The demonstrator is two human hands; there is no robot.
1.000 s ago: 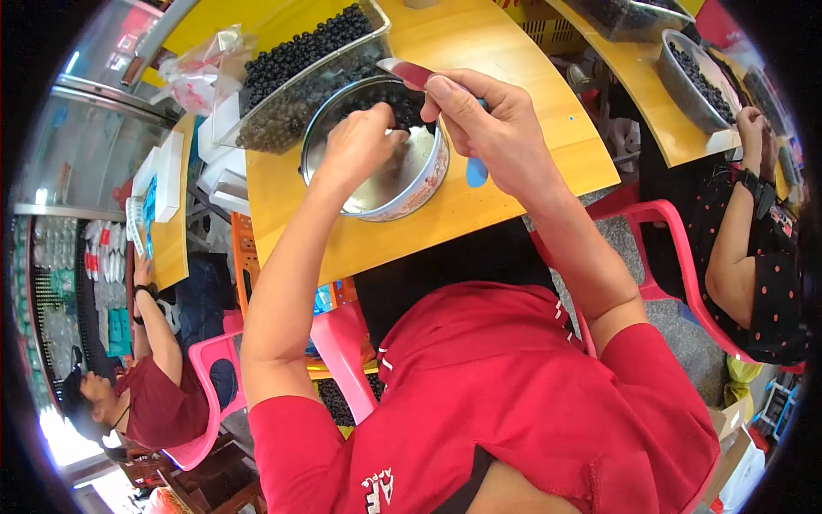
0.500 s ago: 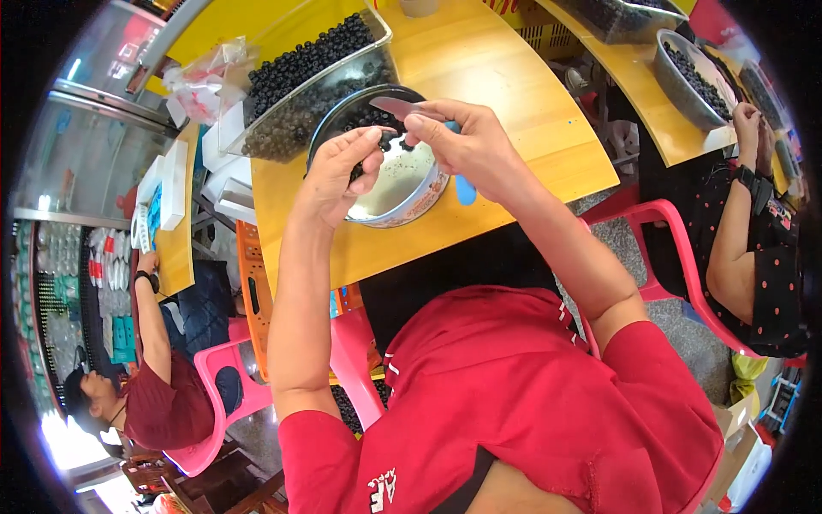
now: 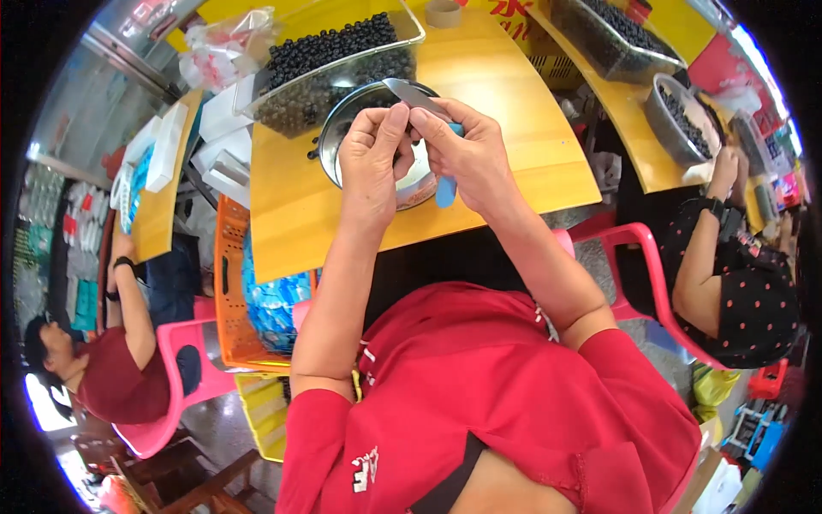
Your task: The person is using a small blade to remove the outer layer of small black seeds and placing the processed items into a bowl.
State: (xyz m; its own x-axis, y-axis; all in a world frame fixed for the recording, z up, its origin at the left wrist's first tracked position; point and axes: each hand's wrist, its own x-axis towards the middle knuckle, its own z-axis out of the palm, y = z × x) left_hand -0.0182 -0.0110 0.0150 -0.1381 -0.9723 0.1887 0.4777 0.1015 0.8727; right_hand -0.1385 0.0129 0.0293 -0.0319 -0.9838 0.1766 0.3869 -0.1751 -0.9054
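Above bowl; right hand clasping blue-handled, grey-bladed knife; left hand pinching dark piece, mostly hidden

Shiny metal bowl; above it, a smooth metal knife blade; behind it, a clear plastic tub; beneath it, a glossy wooden counter.

Blue-handled knife above round bowl

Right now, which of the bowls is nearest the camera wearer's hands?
The round bowl on the middle table, just below the left hand and right hand; the grey bowl stands on the right table, near another person's hand.
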